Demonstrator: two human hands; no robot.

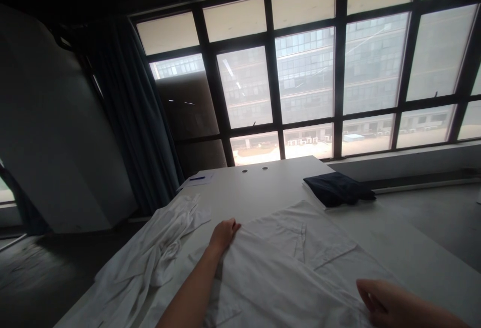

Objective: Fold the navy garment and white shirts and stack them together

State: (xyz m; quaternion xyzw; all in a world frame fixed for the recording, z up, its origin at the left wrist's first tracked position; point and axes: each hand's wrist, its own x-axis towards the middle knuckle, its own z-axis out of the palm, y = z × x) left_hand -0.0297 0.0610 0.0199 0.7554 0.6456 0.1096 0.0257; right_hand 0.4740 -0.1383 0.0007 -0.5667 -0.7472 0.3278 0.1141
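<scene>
A white cloth garment [278,268] lies spread over the near part of the table, with seams and a few folds showing. At its upper left corner my left hand [224,233] is closed, fingers pinching the fabric edge. My right hand [387,300] is at the garment's lower right side, its fingers curled together on the cloth edge. Part of the garment runs out of view at the bottom. What kind of garment it is I cannot tell for certain.
Crumpled white cloth [158,253] lies along the table's left side. A folded dark garment [338,188] rests at the right edge. Paper with a blue pen [197,178] lies at the far left of the white table [240,195]. Windows and a blue curtain [131,107] stand behind.
</scene>
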